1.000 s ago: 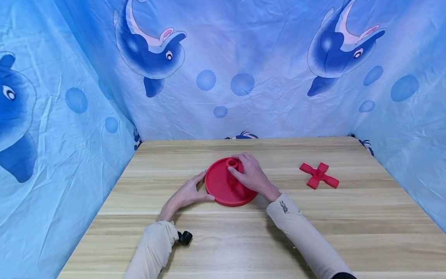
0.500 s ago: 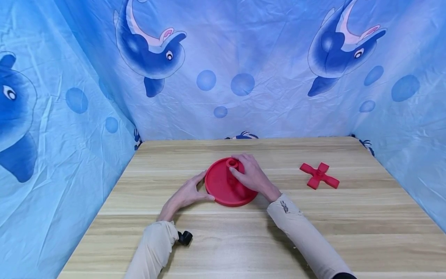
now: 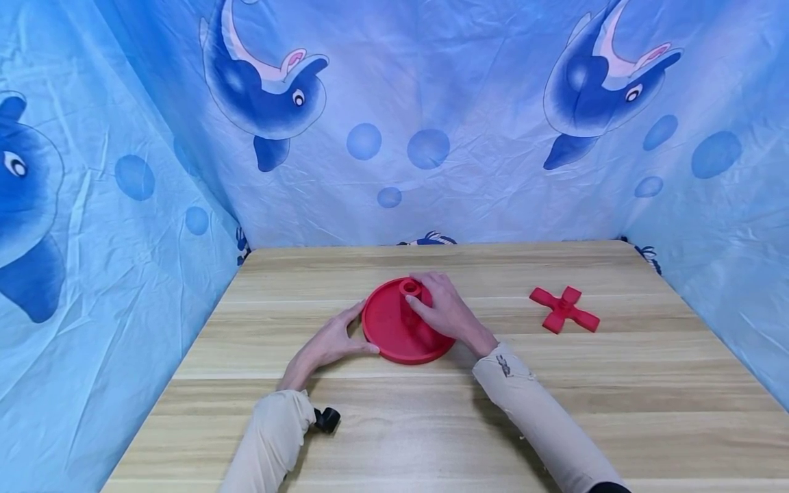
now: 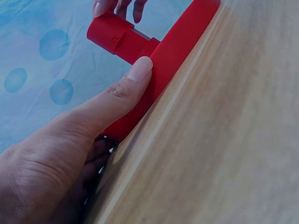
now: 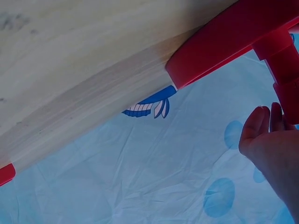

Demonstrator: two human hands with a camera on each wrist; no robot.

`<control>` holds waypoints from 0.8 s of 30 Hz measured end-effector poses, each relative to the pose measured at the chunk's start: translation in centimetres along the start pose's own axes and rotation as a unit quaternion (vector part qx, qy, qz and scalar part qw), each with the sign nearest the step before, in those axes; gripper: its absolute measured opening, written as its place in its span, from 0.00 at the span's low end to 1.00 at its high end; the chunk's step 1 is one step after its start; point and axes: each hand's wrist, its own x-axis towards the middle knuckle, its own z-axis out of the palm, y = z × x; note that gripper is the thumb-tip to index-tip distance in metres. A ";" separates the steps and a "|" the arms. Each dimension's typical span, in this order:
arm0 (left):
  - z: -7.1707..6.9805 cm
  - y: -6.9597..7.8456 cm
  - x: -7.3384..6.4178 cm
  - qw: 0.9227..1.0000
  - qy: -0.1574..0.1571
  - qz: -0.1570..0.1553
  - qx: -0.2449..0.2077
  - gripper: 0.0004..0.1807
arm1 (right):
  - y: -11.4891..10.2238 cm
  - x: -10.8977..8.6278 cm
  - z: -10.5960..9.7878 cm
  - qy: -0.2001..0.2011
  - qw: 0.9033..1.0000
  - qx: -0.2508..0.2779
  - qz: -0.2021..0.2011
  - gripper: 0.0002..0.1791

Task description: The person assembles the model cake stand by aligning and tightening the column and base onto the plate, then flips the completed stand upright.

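Observation:
A round, shallow red tray [image 3: 385, 329] with a raised rim lies on the wooden table. From it rises a red hollow post [image 3: 408, 311], upright, with a stepped lower part and the number 32 on its side in the left wrist view. My left hand [image 3: 329, 341] holds the tray's left side, thumb [image 4: 141, 70] on the near rim and fingers spread round the far-left edge. My right hand [image 3: 448, 311] grips the post near its top, thumb in front and fingers behind. In the right wrist view, the post [image 5: 280, 60] stands out from the tray [image 5: 215, 46].
To the right on the table [image 3: 407, 424] lies a red cross-shaped piece [image 3: 561, 309] with four flared arms and a small central peg. Blue dolphin-print cloth [image 3: 394, 103] hangs behind and at both sides. A black device [image 3: 327, 420] is attached at my left wrist.

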 end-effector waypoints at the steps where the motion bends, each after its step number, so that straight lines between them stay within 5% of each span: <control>1: 0.0 0.0 0.0 1.000 0.000 0.000 0.001 0.62 | 0.0 0.0 0.0 0.000 1.000 0.000 -0.002 0.27; 24: 0.3 -0.2 0.1 1.000 0.009 0.006 0.009 0.62 | 0.1 -0.2 0.2 0.015 1.000 0.011 0.004 0.24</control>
